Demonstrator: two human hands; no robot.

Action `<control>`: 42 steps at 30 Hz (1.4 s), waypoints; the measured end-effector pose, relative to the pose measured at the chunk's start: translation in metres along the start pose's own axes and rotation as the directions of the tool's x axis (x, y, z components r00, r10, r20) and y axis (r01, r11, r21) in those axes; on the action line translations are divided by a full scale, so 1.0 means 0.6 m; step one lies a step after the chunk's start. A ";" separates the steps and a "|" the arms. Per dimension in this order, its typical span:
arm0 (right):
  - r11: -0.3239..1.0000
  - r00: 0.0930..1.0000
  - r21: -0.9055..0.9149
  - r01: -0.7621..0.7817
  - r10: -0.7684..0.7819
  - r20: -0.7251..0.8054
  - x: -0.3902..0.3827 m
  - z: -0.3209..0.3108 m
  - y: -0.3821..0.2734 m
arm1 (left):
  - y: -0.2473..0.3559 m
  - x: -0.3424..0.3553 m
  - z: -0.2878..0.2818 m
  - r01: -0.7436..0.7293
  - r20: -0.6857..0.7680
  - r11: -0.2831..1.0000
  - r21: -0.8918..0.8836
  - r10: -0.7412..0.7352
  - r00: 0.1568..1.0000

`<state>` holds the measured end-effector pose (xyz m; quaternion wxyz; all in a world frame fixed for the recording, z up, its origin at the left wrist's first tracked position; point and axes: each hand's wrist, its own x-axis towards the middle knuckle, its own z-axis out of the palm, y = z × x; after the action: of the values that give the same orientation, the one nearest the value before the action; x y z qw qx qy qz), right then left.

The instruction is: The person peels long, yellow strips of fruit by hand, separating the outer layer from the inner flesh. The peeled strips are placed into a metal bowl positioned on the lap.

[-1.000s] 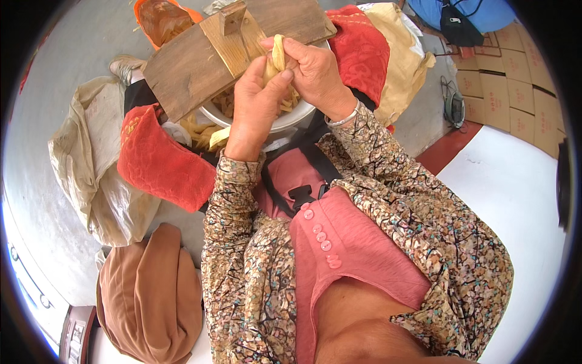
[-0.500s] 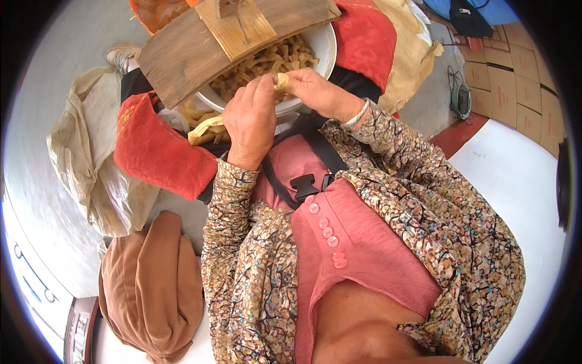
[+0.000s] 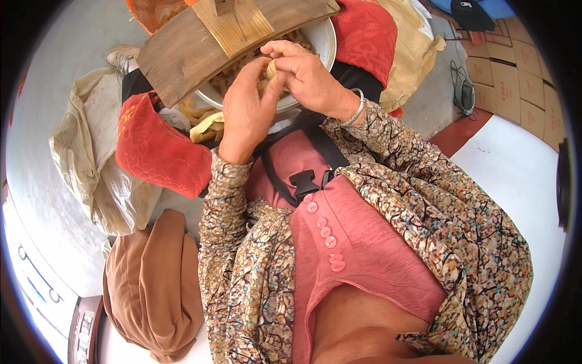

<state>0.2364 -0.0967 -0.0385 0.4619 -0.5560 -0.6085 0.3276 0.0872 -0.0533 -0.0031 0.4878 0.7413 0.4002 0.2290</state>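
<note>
Above the basin, my hands meet around a small looped bit of pale yellow, leaf-like strip (image 3: 271, 69). My right hand (image 3: 312, 79) pinches it, with the index finger stretched out above. My left hand (image 3: 245, 112) curves its thumb and index finger around the near side of the strip; its other fingers are hidden. A longer folded yellow strip (image 3: 208, 127) shows beside my left wrist; I cannot tell whether it joins the held one. Under my fingers, the white metal basin (image 3: 328, 45) holds many short brownish-yellow pieces (image 3: 227, 77).
A curved wooden board (image 3: 182, 57) lies across the basin. Red padded covers (image 3: 159, 145) lie over my knees. A translucent sack (image 3: 91, 139) and brown cloth (image 3: 151, 285) are at left. Tan paper (image 3: 406, 54) and stacked cartons (image 3: 515, 79) stand right; an orange bag (image 3: 151, 15) is beyond.
My left thumb and index finger have spread apart and turned. My right index finger has lifted off the strip. The yellow strip by my left wrist now looks shorter and more bunched.
</note>
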 end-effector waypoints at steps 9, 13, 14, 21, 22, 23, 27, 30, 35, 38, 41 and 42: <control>0.986 0.975 0.164 -0.002 0.039 -0.221 0.028 0.000 -0.028 | -0.019 0.008 0.016 0.370 0.169 0.553 -0.747 -0.380 0.909; 0.664 0.933 0.741 -0.101 0.322 -0.162 0.045 -0.004 -0.014 | -0.011 -0.050 0.014 0.414 0.315 0.420 -0.807 -0.286 0.905; 0.610 0.948 0.780 -0.140 0.310 -0.073 0.040 -0.006 -0.010 | -0.008 -0.057 0.009 0.403 0.259 0.501 -0.766 -0.334 0.906; 0.982 0.985 0.133 -0.133 0.116 0.124 0.047 -0.079 -0.042 | -0.009 -0.042 -0.024 -0.132 -0.154 0.904 0.407 0.210 0.966; 0.992 0.961 -0.043 -0.122 0.129 0.243 0.048 -0.086 -0.044 | 0.003 -0.039 -0.027 -0.130 -0.141 0.902 0.413 0.204 0.969; 0.984 0.946 -0.170 -0.054 0.105 0.306 0.049 -0.090 -0.046 | 0.005 -0.036 -0.027 -0.159 -0.124 0.894 0.419 0.229 0.965; 0.888 0.902 -0.376 0.267 -0.093 0.421 0.045 -0.096 -0.030 | -0.011 -0.025 -0.030 -0.136 -0.045 0.943 0.305 0.157 0.987; 0.852 0.839 -0.374 0.366 -0.127 0.529 0.035 -0.115 -0.023 | -0.022 -0.031 -0.051 0.022 0.129 1.000 -0.014 -0.020 0.992; 0.742 0.849 -0.437 0.508 -0.346 0.398 0.033 -0.109 -0.046 | -0.014 -0.020 -0.068 0.274 0.329 0.925 -0.262 -0.181 0.927; 0.788 0.826 -0.404 0.465 -0.221 0.519 0.044 -0.093 -0.064 | -0.007 -0.010 -0.060 0.320 0.392 0.879 -0.352 -0.172 0.904; 0.809 0.778 -0.382 0.446 -0.140 0.612 0.053 -0.095 -0.062 | -0.009 -0.002 -0.060 0.393 0.440 0.815 -0.427 -0.192 0.877; 0.826 0.780 -0.379 0.417 -0.111 0.616 0.054 -0.104 -0.065 | -0.017 -0.001 -0.066 0.457 0.505 0.792 -0.406 -0.223 0.834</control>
<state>0.2811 -0.0787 0.0260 0.1430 -0.4372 -0.8549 0.2398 0.0544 -0.0302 0.0044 0.7759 0.5297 0.3369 0.0627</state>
